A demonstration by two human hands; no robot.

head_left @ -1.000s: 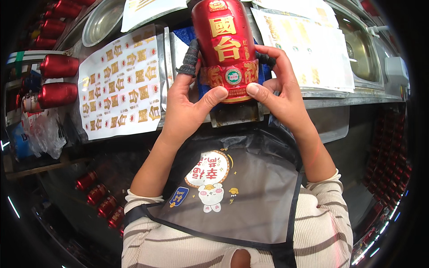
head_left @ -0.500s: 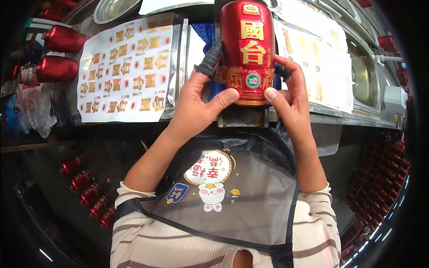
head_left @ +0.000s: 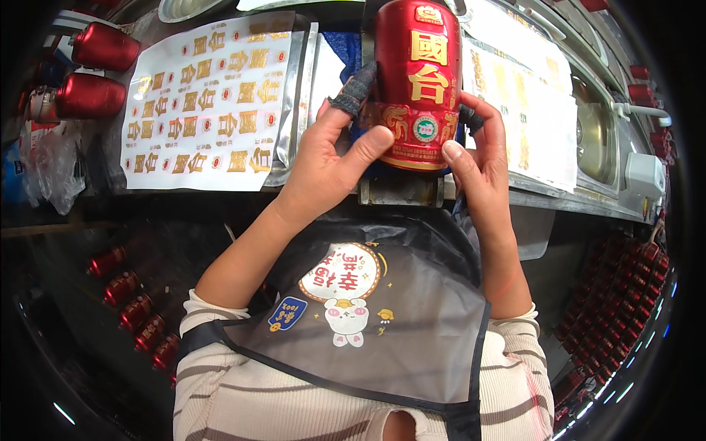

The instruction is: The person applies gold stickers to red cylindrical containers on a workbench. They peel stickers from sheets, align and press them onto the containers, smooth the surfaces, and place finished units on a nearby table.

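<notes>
Nearest, spread over the lower middle: a grey apron [head_left: 426, 331] above a striped top [head_left: 294, 397]. Beyond, at upper middle, clasped from both sides near its lower end by the left hand [head_left: 334, 151] and right hand [head_left: 482, 162]: a red bottle [head_left: 418, 66], top cut off by the frame edge. Within this grip, thumbs in sight, most other fingers hidden. Farther, upper left, a white sheet [head_left: 206, 103] with gold characters; upper right, overlapping sheets [head_left: 548, 121], washed out by glare. Along the lower-right rim, dim rows of red bottles [head_left: 618, 301], too small to count.
</notes>
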